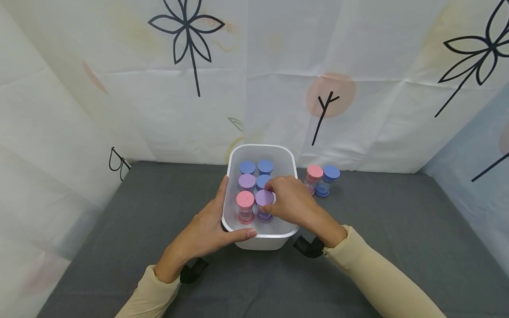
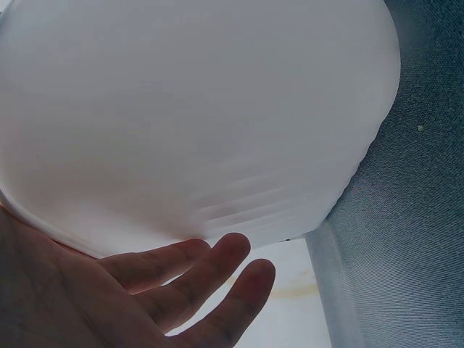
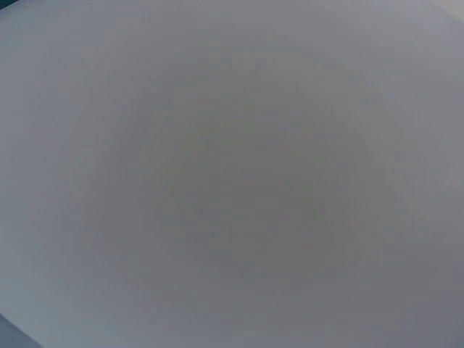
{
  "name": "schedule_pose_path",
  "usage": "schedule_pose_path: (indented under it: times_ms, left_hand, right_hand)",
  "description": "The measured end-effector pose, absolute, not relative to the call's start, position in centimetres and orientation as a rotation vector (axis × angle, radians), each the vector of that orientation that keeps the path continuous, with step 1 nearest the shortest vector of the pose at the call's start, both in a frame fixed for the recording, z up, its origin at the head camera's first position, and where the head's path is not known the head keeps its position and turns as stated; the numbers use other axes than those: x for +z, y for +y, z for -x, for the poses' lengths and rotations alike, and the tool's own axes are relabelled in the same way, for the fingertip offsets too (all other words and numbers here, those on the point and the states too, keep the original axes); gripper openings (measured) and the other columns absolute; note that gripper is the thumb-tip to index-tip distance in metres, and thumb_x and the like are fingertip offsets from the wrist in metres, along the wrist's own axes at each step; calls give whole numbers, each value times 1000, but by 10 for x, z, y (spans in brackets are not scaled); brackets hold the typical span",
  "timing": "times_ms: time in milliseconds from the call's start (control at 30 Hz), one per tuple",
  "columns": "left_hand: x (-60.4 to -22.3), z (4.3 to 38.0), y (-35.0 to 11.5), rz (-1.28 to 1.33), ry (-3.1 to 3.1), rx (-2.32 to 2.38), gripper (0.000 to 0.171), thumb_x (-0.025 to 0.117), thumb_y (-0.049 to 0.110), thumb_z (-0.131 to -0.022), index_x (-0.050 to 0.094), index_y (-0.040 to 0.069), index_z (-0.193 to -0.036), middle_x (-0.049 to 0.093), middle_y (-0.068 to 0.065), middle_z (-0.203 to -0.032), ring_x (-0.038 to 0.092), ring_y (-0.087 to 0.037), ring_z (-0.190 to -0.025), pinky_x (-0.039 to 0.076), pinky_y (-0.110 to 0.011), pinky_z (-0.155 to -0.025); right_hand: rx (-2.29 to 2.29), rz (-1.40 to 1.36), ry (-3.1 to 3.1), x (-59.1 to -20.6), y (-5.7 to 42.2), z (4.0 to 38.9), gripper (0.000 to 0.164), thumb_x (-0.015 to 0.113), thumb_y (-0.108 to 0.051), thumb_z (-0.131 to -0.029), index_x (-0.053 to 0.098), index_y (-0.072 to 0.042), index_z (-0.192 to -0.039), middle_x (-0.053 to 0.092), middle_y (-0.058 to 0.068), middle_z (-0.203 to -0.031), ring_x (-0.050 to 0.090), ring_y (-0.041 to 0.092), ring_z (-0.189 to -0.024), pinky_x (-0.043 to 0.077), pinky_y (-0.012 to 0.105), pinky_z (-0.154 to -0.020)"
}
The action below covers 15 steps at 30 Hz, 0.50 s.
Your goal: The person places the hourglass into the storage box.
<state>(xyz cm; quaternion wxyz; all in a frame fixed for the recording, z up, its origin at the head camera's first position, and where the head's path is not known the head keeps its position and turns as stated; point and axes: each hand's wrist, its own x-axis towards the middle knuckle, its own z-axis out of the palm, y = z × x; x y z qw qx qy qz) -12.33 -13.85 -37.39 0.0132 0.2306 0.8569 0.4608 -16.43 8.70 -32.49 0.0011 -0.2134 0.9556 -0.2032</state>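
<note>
A white plastic bin (image 1: 286, 159) stands on the table with several small sand timers inside, their round caps facing up. My right hand (image 1: 292, 198) reaches over the bin's right rim and pinches the purple sand timer (image 1: 264, 197) at the front right by its cap. Beside it stands a pink sand timer (image 1: 245, 201). Behind are another purple timer (image 1: 247, 181) and blue ones (image 1: 247, 167). My left hand (image 1: 203, 232) rests against the bin's front left corner, thumb along the front rim and fingers (image 2: 181, 286) extended along the outer wall. Bin wall fills the right wrist view.
Just right of the bin, a pink sand timer (image 1: 314, 173) and a blue sand timer (image 1: 331, 174) stand on the dark grey tabletop (image 1: 381, 212). A white patterned cloth (image 1: 274, 101) hangs behind the table and along its sides.
</note>
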Motion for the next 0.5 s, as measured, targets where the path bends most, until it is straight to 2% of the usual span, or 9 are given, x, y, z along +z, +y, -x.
schedule_pose_path:
  times_ms: [167, 367, 500]
  left_hand:
    - [-374, 124, -139, -721, 2662, 1442, 129, 83, 61, -76, -8, 32, -163, 30, 6, -162, 48, -12, -132, 43, -49, -103]
    - [-374, 124, -139, -713, 2671, 1436, 129, 83, 62, -75, -6, 32, -163, 33, 6, -161, 48, -11, -131, 43, -49, -103]
    - [-374, 124, -138, -720, 2662, 1438, 129, 83, 62, -75, -7, 33, -163, 32, 6, -161, 48, -11, -131, 43, -50, -103]
  right_hand:
    - [-688, 641, 2972, -323, 88, 163, 43, 91, -20, -76, 77, -2, -112, 73, 7, -99, 66, 21, -87, 56, 36, -77]
    - [-765, 677, 2957, -322, 92, 162, 43, 90, -20, -76, 76, -2, -112, 74, 7, -100, 67, 25, -92, 55, 41, -82]
    - [-893, 678, 2922, -321, 99, 158, 47, 89, -19, -77, 74, 0, -117, 73, 10, -110, 69, 28, -100, 55, 43, -87]
